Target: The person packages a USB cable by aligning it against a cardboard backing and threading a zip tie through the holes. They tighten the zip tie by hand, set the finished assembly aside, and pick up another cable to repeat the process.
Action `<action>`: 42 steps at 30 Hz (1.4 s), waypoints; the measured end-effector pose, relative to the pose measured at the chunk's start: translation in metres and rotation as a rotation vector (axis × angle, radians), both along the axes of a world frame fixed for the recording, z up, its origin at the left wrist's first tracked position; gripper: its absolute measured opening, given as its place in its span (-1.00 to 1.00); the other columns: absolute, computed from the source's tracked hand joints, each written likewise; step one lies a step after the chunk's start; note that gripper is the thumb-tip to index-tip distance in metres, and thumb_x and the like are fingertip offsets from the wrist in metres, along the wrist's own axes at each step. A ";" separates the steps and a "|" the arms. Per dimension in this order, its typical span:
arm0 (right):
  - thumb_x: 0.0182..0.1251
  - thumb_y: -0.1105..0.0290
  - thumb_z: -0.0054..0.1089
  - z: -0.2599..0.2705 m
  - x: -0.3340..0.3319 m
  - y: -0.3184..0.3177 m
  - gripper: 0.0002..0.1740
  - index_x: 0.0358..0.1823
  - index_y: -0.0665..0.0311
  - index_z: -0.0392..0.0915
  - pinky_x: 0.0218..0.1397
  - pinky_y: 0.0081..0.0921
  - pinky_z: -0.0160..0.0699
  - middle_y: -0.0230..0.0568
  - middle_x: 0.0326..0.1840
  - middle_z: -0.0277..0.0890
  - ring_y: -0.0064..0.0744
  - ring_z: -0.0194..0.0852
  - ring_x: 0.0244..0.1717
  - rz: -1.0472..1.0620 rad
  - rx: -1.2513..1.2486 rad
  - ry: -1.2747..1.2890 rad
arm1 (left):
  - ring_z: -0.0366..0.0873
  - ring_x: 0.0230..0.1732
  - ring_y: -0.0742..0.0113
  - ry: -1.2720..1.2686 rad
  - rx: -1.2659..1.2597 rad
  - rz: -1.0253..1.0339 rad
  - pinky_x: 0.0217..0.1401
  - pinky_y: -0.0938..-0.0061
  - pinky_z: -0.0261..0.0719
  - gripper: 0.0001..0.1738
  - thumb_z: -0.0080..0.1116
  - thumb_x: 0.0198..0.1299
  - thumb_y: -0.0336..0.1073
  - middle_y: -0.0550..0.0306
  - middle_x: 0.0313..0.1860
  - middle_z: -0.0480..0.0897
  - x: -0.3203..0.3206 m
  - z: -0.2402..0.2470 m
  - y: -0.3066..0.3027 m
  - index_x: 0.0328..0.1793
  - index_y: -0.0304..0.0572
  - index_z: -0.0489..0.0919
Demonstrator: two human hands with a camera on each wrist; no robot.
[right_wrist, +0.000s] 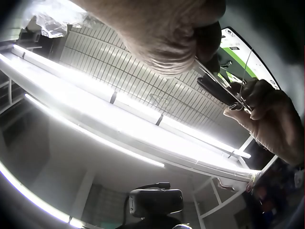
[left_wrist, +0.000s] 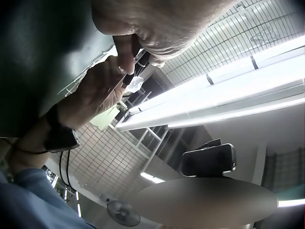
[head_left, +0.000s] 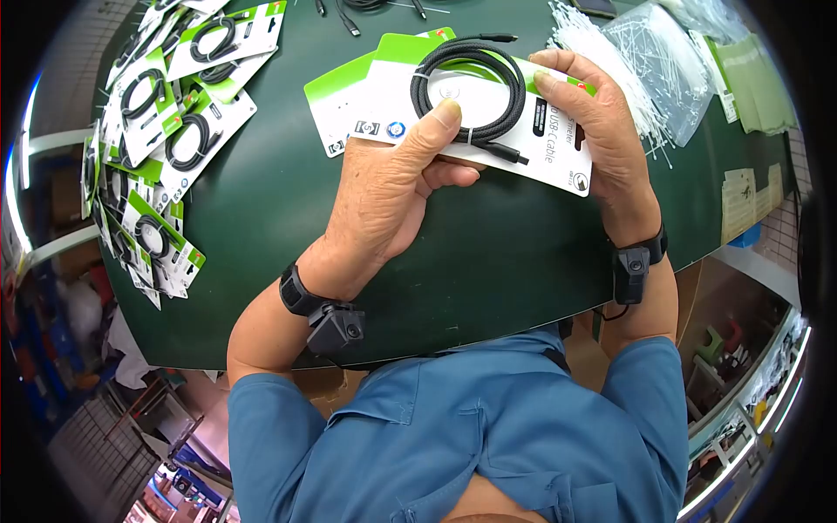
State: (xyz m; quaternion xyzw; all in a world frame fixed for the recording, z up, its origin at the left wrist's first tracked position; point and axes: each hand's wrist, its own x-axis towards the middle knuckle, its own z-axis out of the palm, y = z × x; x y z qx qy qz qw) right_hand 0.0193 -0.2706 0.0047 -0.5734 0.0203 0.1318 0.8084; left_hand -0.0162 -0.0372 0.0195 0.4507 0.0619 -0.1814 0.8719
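Observation:
Both hands hold a white and green backing card [head_left: 551,157] with a coiled black USB-C cable [head_left: 516,87] on its front. The left hand [head_left: 384,179] grips the card's left end, its thumb pressed on the front beside the coil. At the other end the right hand [head_left: 610,131] pinches the card between thumb and fingers. White ties [head_left: 472,136] cross the coil. Another green and white card [head_left: 336,96] lies behind, partly hidden. In the right wrist view the card is seen edge-on, with the left hand [right_wrist: 271,117] on its far side.
Several carded cables [head_left: 166,131] lie heaped along the left side of the green table [head_left: 418,279]. White cable ties [head_left: 602,65] and a clear plastic bag [head_left: 667,65] lie at the back right. Loose black cables [head_left: 349,19] are at the back edge. Paper labels [head_left: 750,200] are at the right edge.

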 end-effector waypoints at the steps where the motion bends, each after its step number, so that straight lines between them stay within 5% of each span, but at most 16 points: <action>1: 0.52 0.40 0.36 0.001 0.000 -0.001 -0.66 0.20 0.39 0.56 -0.23 -0.61 0.87 -0.13 -0.08 0.77 -0.52 0.85 -0.25 0.008 -0.002 0.011 | 0.80 -0.07 0.35 0.000 0.000 0.000 -0.22 0.56 0.87 -0.53 0.37 0.47 -0.26 0.05 0.05 0.75 0.000 0.000 0.000 0.38 -0.32 0.52; 9: 0.50 0.41 0.38 0.002 0.000 -0.001 -0.65 0.20 0.40 0.56 -0.21 -0.59 0.87 -0.14 -0.12 0.77 -0.54 0.83 -0.26 0.011 0.004 0.045 | 0.79 -0.06 0.34 -0.007 0.038 -0.054 -0.21 0.52 0.87 -0.47 0.41 0.44 -0.24 0.00 0.12 0.73 0.000 -0.003 0.003 0.40 -0.34 0.50; 13: 0.47 0.45 0.39 0.010 0.002 -0.007 -0.66 0.19 0.40 0.58 -0.17 -0.60 0.85 -0.16 -0.11 0.76 -0.57 0.80 -0.24 -0.011 -0.071 -0.054 | 0.74 0.07 0.32 -0.049 0.095 0.058 -0.05 0.43 0.86 -0.43 0.44 0.42 -0.25 -0.01 0.18 0.70 0.009 -0.009 0.007 0.41 -0.37 0.49; 17: 0.46 0.49 0.38 0.022 -0.001 -0.012 -0.68 0.17 0.39 0.61 -0.06 -0.62 0.79 -0.20 -0.07 0.74 -0.58 0.76 -0.15 -0.033 -0.329 -0.276 | 0.67 0.19 0.21 -0.472 0.283 0.299 0.18 0.25 0.75 -0.40 0.51 0.31 -0.32 0.00 0.21 0.67 0.029 -0.006 0.022 0.41 -0.33 0.53; 20: 0.42 0.52 0.41 0.026 -0.005 -0.008 -0.70 0.13 0.39 0.66 0.01 -0.61 0.73 -0.23 -0.05 0.74 -0.59 0.72 -0.11 -0.015 -0.653 -0.500 | 0.63 0.25 0.04 -1.110 1.246 0.197 0.33 0.14 0.61 -0.33 0.57 0.13 -0.37 -0.03 0.22 0.65 0.027 0.021 0.027 0.39 -0.25 0.58; 24: 0.38 0.53 0.45 0.023 -0.009 0.000 -0.71 0.10 0.35 0.69 0.02 -0.63 0.67 -0.31 -0.04 0.75 -0.61 0.68 -0.11 0.061 -0.592 -0.526 | 0.64 0.15 -0.09 -1.220 1.411 0.063 0.35 0.10 0.56 -0.31 0.58 -0.01 -0.40 -0.04 0.07 0.66 0.020 0.019 0.024 0.33 -0.20 0.64; 32: 0.31 0.55 0.54 0.029 -0.017 0.021 -0.72 0.03 0.31 0.74 -0.05 -0.61 0.69 -0.27 -0.10 0.75 -0.56 0.70 -0.16 -0.084 -0.353 -0.500 | 0.66 -0.11 0.01 -1.326 1.448 0.045 0.15 0.14 0.61 -0.36 0.54 -0.03 -0.45 0.09 -0.19 0.65 0.012 0.003 0.017 0.27 -0.20 0.67; 35: 0.25 0.59 0.57 0.017 -0.011 0.013 -0.72 -0.02 0.29 0.76 -0.13 -0.57 0.68 -0.19 -0.13 0.75 -0.49 0.70 -0.19 -0.038 -0.717 -0.960 | 0.67 -0.17 0.05 -1.253 1.483 0.017 0.05 0.20 0.64 -0.37 0.53 -0.03 -0.46 0.12 -0.20 0.65 0.008 0.005 0.017 0.27 -0.18 0.67; 39: 0.15 0.57 0.61 0.013 -0.010 0.017 -0.72 -0.09 0.24 0.79 -0.15 -0.40 0.71 -0.20 -0.17 0.74 -0.24 0.71 -0.16 -0.110 -0.765 -1.030 | 0.70 -0.22 0.09 -1.224 1.508 0.014 -0.08 0.29 0.67 -0.38 0.51 -0.01 -0.49 0.13 -0.19 0.67 0.008 0.005 0.018 0.27 -0.15 0.68; 42: 0.12 0.59 0.61 0.010 -0.007 0.016 -0.70 -0.10 0.24 0.78 -0.13 -0.39 0.72 -0.21 -0.17 0.74 -0.23 0.71 -0.16 -0.115 -0.773 -1.096 | 0.72 -0.23 0.11 -1.254 1.437 0.072 -0.15 0.32 0.67 -0.41 0.49 0.00 -0.51 0.13 -0.18 0.70 0.011 0.000 0.017 0.26 -0.14 0.68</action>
